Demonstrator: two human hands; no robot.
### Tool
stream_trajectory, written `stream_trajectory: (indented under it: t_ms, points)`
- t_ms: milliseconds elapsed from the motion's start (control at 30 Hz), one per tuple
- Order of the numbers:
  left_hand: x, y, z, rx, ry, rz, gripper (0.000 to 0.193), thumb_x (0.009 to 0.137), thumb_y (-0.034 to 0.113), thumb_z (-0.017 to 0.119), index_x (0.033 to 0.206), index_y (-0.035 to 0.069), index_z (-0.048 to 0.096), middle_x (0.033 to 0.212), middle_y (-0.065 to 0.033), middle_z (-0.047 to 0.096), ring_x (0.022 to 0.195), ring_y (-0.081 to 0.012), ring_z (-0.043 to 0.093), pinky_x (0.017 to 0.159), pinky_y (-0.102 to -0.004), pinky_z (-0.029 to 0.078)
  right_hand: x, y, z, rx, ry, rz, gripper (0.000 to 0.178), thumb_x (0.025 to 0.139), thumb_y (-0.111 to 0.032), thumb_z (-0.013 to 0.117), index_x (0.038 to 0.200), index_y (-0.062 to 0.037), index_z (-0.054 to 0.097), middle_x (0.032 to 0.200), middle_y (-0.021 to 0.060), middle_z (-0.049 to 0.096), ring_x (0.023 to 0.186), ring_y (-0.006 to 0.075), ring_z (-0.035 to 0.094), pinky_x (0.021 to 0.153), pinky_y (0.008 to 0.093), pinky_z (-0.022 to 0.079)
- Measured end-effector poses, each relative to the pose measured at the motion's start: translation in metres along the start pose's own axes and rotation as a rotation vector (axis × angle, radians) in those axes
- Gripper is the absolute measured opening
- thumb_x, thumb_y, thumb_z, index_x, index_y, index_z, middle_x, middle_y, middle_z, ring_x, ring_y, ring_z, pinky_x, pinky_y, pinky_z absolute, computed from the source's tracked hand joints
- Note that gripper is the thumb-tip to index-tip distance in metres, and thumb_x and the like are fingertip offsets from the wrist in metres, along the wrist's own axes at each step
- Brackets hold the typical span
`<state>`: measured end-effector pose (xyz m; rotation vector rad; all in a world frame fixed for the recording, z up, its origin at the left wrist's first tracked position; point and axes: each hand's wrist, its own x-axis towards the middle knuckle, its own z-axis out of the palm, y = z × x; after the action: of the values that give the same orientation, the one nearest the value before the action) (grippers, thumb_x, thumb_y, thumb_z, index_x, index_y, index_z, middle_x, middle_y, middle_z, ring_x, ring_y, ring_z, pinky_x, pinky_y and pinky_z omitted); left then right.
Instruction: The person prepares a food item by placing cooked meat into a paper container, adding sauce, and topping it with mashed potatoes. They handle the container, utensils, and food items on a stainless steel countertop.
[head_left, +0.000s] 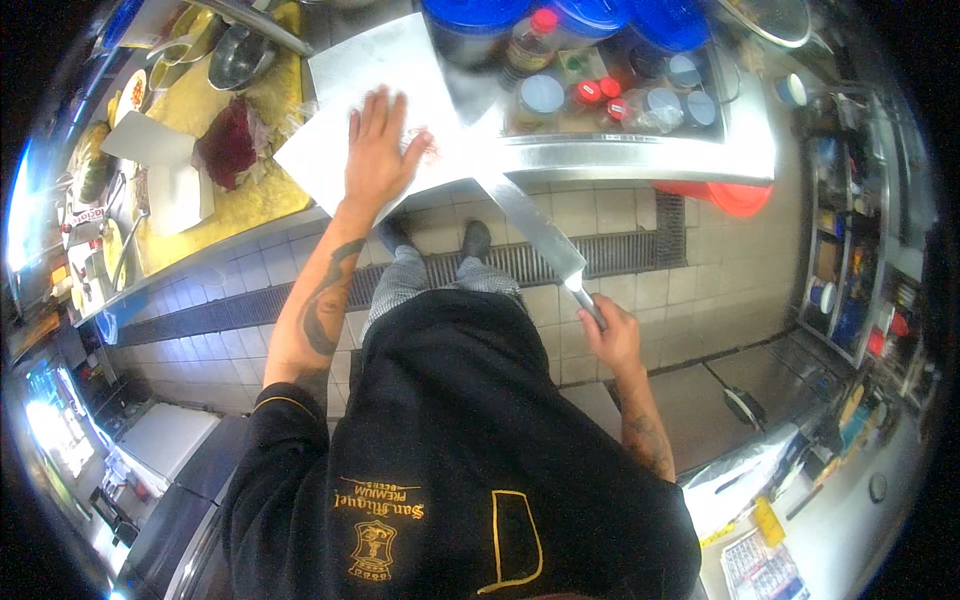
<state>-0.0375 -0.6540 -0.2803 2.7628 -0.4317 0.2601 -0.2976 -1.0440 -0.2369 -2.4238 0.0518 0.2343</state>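
Observation:
My left hand lies spread over a white sheet on the metal counter, fingers stretched and slightly blurred. Beside its thumb, a faint reddish smear marks the sheet. Closed round a handle, my right hand holds a long, wide-bladed knife out over the floor. The blade points up and left, and its far end meets the sheet's edge near the counter's front. Whether the tip rests on the sheet or just overlaps it, I cannot tell.
Left of the sheet, a yellow cutting board bears a dark red heap, a metal bowl and white sheets. Jars and bottles stand in a metal tray at right. A red tub sits below; a shelf rack stands far right.

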Motion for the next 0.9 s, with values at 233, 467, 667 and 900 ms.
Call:
stream_trajectory:
  t_ms: [233,467,667,900]
  points:
    - [0.0,0.003,-0.001,0.003,0.006,-0.004,0.078,0.101,0.047,0.06,0.153,-0.006,0.041,0.162,-0.0304,0.035,0.154,-0.0456,0.028,0.125,-0.0602,0.02,0.013,-0.003,0.008,0.032,-0.013,0.001,0.032,0.091,-0.024,0.079,0.114,-0.0034,0.069,0.096,0.0194,0.075,0.083,0.0384,0.074,0.072,0.044,0.059]
    - [-0.001,0.003,-0.002,0.025,-0.014,-0.011,0.086,0.099,0.048,0.062,0.155,-0.011,0.033,0.163,-0.0333,0.031,0.154,-0.0468,0.027,0.126,-0.0583,0.019,0.039,-0.022,0.036,0.033,0.026,-0.046,0.035,0.094,-0.031,0.077,0.114,-0.0029,0.071,0.094,0.0201,0.075,0.08,0.0384,0.074,0.07,0.0442,0.059]
    - [-0.001,0.004,-0.005,0.006,-0.025,-0.024,0.087,0.099,0.049,0.062,0.154,-0.013,0.034,0.162,-0.0352,0.031,0.153,-0.0482,0.028,0.125,-0.0585,0.021,0.07,-0.043,0.043,0.047,0.032,-0.096,0.035,0.095,-0.032,0.076,0.114,-0.0029,0.071,0.087,0.0208,0.074,0.073,0.039,0.073,0.065,0.0452,0.058]
    - [-0.001,0.005,-0.007,0.013,0.051,0.001,0.087,0.096,0.052,0.064,0.148,-0.014,0.04,0.156,-0.0355,0.039,0.15,-0.0481,0.033,0.124,-0.059,0.024,0.103,-0.07,0.049,0.056,-0.032,-0.034,0.033,0.096,-0.033,0.075,0.114,-0.0063,0.07,0.084,0.021,0.073,0.072,0.041,0.072,0.064,0.0473,0.057]
